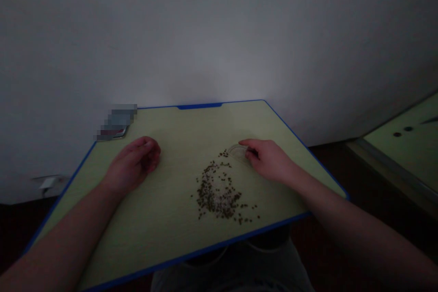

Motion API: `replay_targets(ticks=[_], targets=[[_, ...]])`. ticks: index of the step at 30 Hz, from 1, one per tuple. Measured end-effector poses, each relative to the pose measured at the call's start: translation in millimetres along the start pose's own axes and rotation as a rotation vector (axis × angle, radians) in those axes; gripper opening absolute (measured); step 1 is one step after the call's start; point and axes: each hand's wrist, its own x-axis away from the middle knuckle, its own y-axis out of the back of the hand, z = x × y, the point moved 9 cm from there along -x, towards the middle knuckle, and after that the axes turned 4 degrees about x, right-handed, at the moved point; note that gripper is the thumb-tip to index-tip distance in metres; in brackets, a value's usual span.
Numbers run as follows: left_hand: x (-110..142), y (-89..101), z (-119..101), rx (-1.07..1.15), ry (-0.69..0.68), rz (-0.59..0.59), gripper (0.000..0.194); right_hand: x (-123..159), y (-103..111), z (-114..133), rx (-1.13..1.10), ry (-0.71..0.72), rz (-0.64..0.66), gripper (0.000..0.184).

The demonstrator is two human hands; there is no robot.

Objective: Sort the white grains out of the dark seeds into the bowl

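Observation:
My left hand [135,164] rests on the left half of the table, its fingers loosely curled in, and I see nothing in it. On the right, my right hand [265,157] pinches a clear, curved piece that looks like a plastic protractor [236,148], partly covered by the fingers. Its free edge points left, by the upper end of a heap of small grains [219,191]. Dark bean-like bits and whitish rice-like grains lie mixed in that heap, with several dark bits scattered around it.
The pale table [164,228] has a blue rim. A flat, blurred-out object, seemingly a phone [118,123], lies at its back left corner. A plain wall [205,32] stands behind. A pale panel with dark holes [407,146] is at the right.

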Motion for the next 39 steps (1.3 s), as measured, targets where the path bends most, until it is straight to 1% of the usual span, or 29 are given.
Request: replay_targets(ticks=[4,11,17,21,27,30,34,39], targets=[[-0.1,0.6,0.7,0.016,0.011,-0.006,0.016,3.5,-0.2,2.7,-0.013,0.008,0.028,0.037],[-1.1,0.8,1.3,0.018,0.003,0.008,0.018,9.5,-0.7,3.6,-0.025,0.010,0.038,0.037],[-0.5,1.6,0.3,0.014,-0.002,-0.016,0.017,6.3,-2.0,10.0,-0.021,0.011,0.031,0.037],[0.0,0.0,1.3,0.009,0.008,-0.002,0.018,4.3,1.0,1.9,0.014,-0.029,0.001,0.037],[-0.3,0.9,1.3,0.029,-0.004,-0.005,0.017,9.8,2.7,-11.7,-0.006,-0.055,-0.007,0.035],[-0.3,1.5,1.5,0.033,0.009,-0.016,0.018,8.1,3.6,-15.3,0.006,-0.068,-0.016,0.035],[0.1,-0.2,0.6,0.019,0.014,-0.009,0.019,1.0,3.6,-10.9,0.023,-0.046,-0.013,0.035],[-0.7,3.1,3.2,0.015,0.017,-0.027,0.019,-1.1,-1.5,5.1,-0.015,0.010,0.021,0.037]])
